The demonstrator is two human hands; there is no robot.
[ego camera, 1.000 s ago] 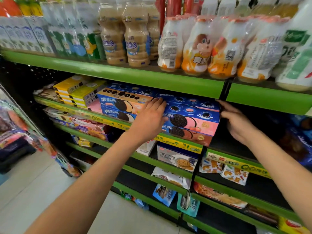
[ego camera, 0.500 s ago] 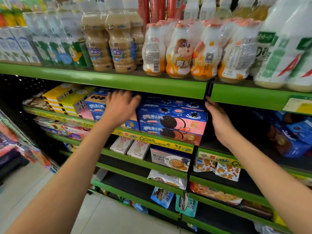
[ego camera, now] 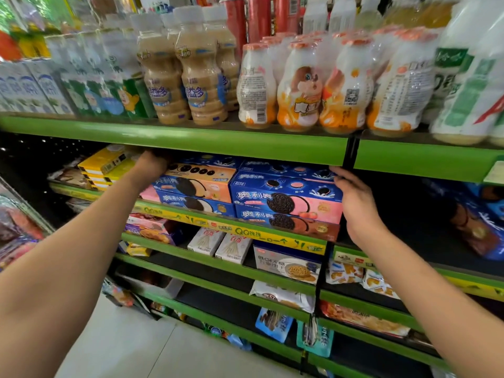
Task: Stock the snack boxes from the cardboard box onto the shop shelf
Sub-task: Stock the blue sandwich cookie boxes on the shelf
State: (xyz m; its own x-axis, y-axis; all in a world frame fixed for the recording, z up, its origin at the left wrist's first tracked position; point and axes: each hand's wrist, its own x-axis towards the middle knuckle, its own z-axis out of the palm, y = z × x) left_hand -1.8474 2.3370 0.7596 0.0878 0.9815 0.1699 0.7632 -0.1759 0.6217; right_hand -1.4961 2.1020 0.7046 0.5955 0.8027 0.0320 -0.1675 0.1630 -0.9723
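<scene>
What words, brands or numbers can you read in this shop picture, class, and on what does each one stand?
"奥利奥": front of the blue cookie boxes.
"QQ": yellow price strip on the shelf edge under those boxes.
"百奇": small white stick-biscuit boxes on the shelf below.
"低GI无糖": blue-and-white biscuit box beside them.
Tan drink bottles: label characters too blurred to be sure.
Barcodes, QR code and fine print on the white-and-orange bottles: too small to read.
</scene>
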